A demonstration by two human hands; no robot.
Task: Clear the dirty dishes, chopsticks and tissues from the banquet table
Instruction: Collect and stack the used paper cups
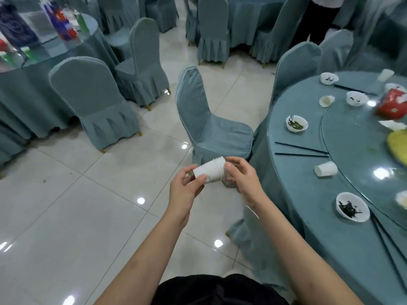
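A stack of white paper cups (210, 171) lies sideways between both hands, over the floor left of the banquet table (293, 194). My left hand (186, 188) grips the stack's base end; my right hand (242, 177) holds the rim end. On the table a single white cup (326, 169) lies tipped over. Dirty white bowls sit near the edge: one with dark scraps (352, 206), one with green scraps (296, 123), more farther back (357, 98). Black chopsticks (301, 150) lie beside the glass turntable (356, 150); another pair (387, 241) rests at the near right.
A chair in a teal cover (211, 126) stands just beyond my hands, another (94, 102) to the left. A red packet (392, 104), a tissue (393, 125) and a yellow dish (397, 146) sit on the turntable. A person in black (321, 20) stands far back. Glossy tile floor lies at left.
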